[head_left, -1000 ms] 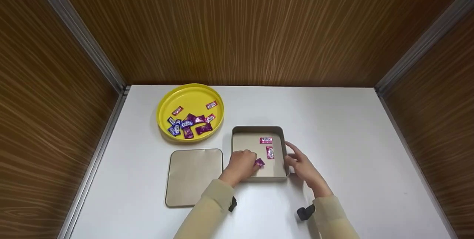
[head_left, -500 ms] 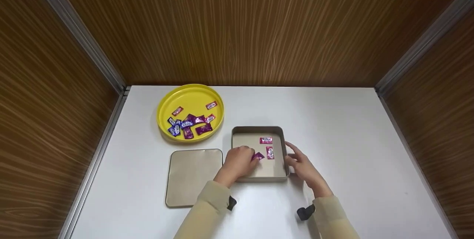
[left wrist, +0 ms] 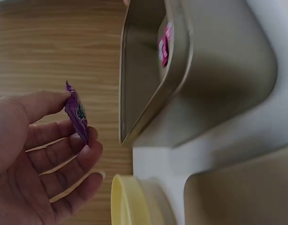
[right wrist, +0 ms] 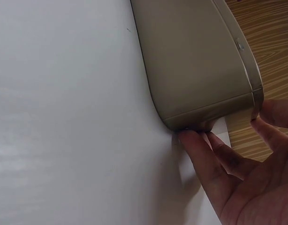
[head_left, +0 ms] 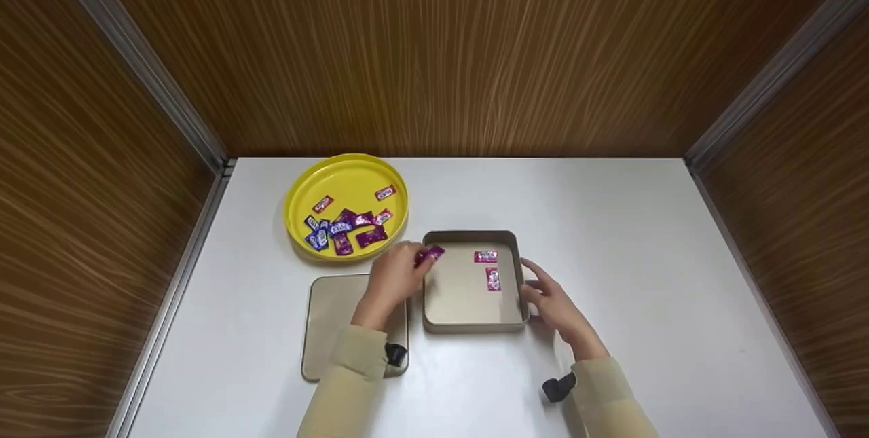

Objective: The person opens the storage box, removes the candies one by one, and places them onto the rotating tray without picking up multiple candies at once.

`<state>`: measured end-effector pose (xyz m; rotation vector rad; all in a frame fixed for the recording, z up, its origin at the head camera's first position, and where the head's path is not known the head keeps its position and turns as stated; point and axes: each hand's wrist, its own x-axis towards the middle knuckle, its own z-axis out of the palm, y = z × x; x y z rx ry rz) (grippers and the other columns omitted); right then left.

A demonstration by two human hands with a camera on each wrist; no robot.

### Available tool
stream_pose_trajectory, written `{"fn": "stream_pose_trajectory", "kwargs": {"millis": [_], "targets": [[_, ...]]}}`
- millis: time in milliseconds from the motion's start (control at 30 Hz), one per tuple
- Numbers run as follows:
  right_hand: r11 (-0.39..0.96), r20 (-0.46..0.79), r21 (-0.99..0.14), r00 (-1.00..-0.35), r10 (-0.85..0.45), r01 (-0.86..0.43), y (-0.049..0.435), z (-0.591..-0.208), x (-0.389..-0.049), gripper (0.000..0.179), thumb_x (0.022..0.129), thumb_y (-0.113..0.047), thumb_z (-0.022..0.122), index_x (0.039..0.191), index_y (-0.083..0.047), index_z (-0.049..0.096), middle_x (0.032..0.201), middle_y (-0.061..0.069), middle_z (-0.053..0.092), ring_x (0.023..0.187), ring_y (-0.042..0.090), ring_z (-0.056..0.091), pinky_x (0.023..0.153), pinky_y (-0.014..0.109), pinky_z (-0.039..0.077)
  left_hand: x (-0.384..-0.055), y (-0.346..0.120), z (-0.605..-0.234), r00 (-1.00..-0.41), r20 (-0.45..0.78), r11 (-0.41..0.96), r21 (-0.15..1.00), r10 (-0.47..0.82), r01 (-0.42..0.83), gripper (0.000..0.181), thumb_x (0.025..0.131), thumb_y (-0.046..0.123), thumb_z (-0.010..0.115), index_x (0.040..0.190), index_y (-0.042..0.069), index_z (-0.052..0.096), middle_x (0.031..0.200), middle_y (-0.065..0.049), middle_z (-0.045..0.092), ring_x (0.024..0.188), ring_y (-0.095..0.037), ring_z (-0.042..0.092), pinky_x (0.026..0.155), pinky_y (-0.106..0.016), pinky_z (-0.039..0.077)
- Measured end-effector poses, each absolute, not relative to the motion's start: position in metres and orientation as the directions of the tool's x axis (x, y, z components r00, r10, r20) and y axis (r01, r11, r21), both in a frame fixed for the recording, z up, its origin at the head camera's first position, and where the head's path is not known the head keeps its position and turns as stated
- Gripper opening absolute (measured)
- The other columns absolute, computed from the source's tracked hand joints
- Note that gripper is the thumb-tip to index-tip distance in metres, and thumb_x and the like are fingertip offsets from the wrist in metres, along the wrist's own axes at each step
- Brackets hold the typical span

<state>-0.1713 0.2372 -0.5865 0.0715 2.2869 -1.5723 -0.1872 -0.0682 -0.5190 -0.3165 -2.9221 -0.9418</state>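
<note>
My left hand [head_left: 394,276] pinches a small purple-wrapped candy [head_left: 432,254] between thumb and fingertips, over the left wall of a square tan tin [head_left: 451,292]. In the left wrist view the candy [left wrist: 77,115] stands on edge between thumb and fingers, with the tin's rim beside it. Two pink-wrapped candies [head_left: 493,279] lie on the right half of the tin's floor. My right hand [head_left: 558,305] rests against the tin's right outer wall, thumb and fingers spread along it. From the right wrist, the thumb [right wrist: 200,157] touches low at the tin's corner.
A round yellow tray [head_left: 349,183] at the back left holds red, blue, pink and purple wrapped candies [head_left: 341,227]. A flat tan lid [head_left: 333,329] lies left of the tin, partly under my left forearm. Wood-grain panels [head_left: 434,51] border the white table [head_left: 631,254].
My left hand has lifted the purple candy off the tin's floor and carried it up and left to the tin's left rim. The right hand has stayed against the tin.
</note>
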Motion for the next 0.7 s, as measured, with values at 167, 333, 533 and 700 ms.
{"fn": "stream_pose_trajectory", "kwargs": {"millis": [167,333,533,700], "targets": [[0.384,-0.308,-0.895,-0.937,-0.167,0.226,0.237,-0.588,-0.171,0.057,0.101,-0.016,0.052,0.154,-0.021,0.032,0.136,0.025,0.05,0.124,0.042,0.05,0.095,0.061,0.044,-0.195,-0.098,-0.516,-0.993,0.112,0.773,0.626,0.044,0.105,0.024,0.095,0.028,0.065,0.099,0.005,0.072,0.087,-0.008,0.069,0.077,-0.025,0.064,0.07,-0.04,0.053],[0.383,-0.313,-0.894,-0.937,-0.157,0.235,0.237,-0.588,-0.171,0.057,0.101,-0.017,0.053,0.154,-0.023,0.033,0.137,0.024,0.051,0.124,0.041,0.05,0.095,0.06,0.045,-0.203,-0.129,-0.518,-0.993,0.081,0.758,0.652,-0.084,-0.011,0.029,0.095,0.027,0.065,0.107,0.002,0.072,0.096,-0.013,0.071,0.087,-0.029,0.066,0.078,-0.044,0.052],[0.375,-0.324,-0.893,-0.933,-0.154,0.248,0.236,-0.588,-0.17,0.057,0.101,-0.017,0.052,0.154,-0.025,0.033,0.137,0.022,0.051,0.124,0.04,0.051,0.093,0.058,0.047,-0.212,-0.162,-0.523,-0.978,-0.007,0.708,0.688,-0.208,-0.156,0.032,0.098,0.027,0.059,0.109,-0.003,0.068,0.091,-0.015,0.067,0.08,-0.029,0.062,0.072,-0.042,0.05],[0.37,-0.331,-0.893,-0.931,-0.153,0.256,0.236,-0.588,-0.17,0.057,0.101,-0.016,0.051,0.154,-0.026,0.033,0.137,0.022,0.051,0.123,0.041,0.051,0.091,0.058,0.049,-0.219,-0.182,-0.533,-0.958,-0.033,0.683,0.694,-0.284,-0.227,0.028,0.099,0.025,0.057,0.094,-0.001,0.066,0.08,-0.013,0.061,0.071,-0.026,0.056,0.063,-0.038,0.044]]}}
